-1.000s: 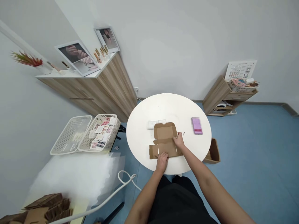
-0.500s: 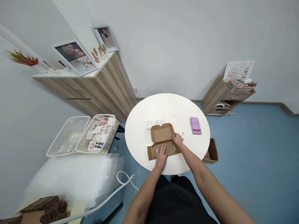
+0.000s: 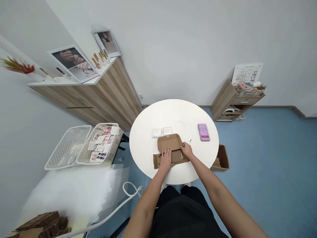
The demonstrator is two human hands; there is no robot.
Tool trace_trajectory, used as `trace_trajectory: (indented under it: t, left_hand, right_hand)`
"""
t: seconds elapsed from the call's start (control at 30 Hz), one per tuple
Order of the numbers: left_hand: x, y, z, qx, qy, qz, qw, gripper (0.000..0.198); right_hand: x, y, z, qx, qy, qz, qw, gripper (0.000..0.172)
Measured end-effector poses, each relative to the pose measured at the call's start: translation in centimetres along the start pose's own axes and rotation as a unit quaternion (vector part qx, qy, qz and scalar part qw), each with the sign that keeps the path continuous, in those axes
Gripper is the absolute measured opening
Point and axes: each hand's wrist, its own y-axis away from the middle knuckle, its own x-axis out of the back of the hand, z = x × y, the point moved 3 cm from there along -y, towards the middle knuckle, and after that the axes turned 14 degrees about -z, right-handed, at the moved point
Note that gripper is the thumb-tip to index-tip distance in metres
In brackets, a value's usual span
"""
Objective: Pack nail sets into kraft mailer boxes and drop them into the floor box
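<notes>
A partly folded brown corrugated cardboard mailer box (image 3: 169, 147) lies on the round white table (image 3: 148, 145), with its lid flap standing towards the far side. My left hand (image 3: 165, 159) rests flat on the box's near part, fingers spread. My right hand (image 3: 186, 150) is at the box's right edge, its fingers curled against the cardboard. Just beyond the box lie two small white square packets (image 3: 162, 132). A pink pixelated package (image 3: 203, 132) lies to the right, and a tiny dark metal item (image 3: 190, 141) sits near my right hand.
Beyond the table's left edge stand two white perforated baskets (image 3: 84, 147), one holding printed cards. A cardboard box (image 3: 222, 158) sits on the blue floor at right. Flat brown cardboard blanks (image 3: 42, 226) are stacked at lower left, beside a white cable (image 3: 131, 195).
The box's near panel has folded up and inward, so the box looks shorter. My left hand has moved up onto it. The whole view has shifted slightly.
</notes>
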Motion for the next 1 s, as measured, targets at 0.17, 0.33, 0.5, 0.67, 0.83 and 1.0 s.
trace_trajectory:
  t: [0.17,0.33,0.5,0.67,0.83,1.0]
  left_hand:
    - [-0.7,0.3,0.2,0.000,-0.005,0.018,1.000,0.106]
    - [-1.0,0.1,0.2,0.006,0.000,0.020,1.000,0.105]
    - [-0.8,-0.2,-0.2,-0.017,0.016,-0.003,1.000,0.108]
    - [-0.1,-0.1,-1.1,-0.054,0.019,-0.091,0.994,0.113]
    - [0.4,-0.1,-1.5,-0.056,0.008,-0.079,0.995,0.115]
    - [0.4,-0.1,-1.8,-0.041,0.003,-0.065,0.997,0.115]
  right_hand:
    - [0.3,3.6,1.5,0.033,0.039,0.089,0.995,0.025]
    - [-2.0,6.4,3.4,-0.025,0.106,-0.013,0.994,0.035]
    - [-3.6,6.1,2.8,-0.016,0.125,-0.011,0.992,0.059]
    - [-4.3,5.4,2.5,0.013,0.155,-0.036,0.987,0.064]
    - [-4.4,5.5,3.1,0.046,0.150,-0.037,0.987,0.048]
    - [-2.3,5.2,3.9,0.073,0.133,-0.008,0.988,0.032]
